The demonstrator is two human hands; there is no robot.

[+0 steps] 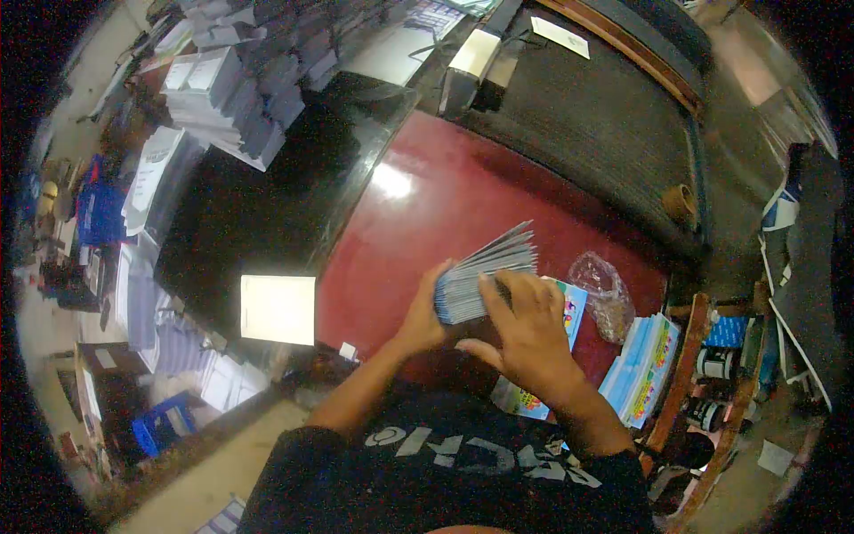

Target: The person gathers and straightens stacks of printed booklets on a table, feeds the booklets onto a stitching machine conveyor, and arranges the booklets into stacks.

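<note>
A thick stack of thin booklets (485, 280) is held up over the red tabletop, its far edges fanned apart. My left hand (425, 311) is closed around the stack's left side, where blue edges show. Over the near right side of the stack is my right hand (527, 325), thumb and fingers apart, with its fingertips at the booklets' edge. Colourful printed booklets (574, 307) lie on the table, partly hidden behind my right hand. A taller pile of blue and yellow printed booklets (642, 369) sits farther right.
Crumpled clear plastic (609, 298) lies beside the booklets on the red table (418, 191). Tall paper stacks (209, 98) stand on a dark surface at upper left, near a cream sheet (277, 310). Wooden shelving (680, 374) with jars borders the right side.
</note>
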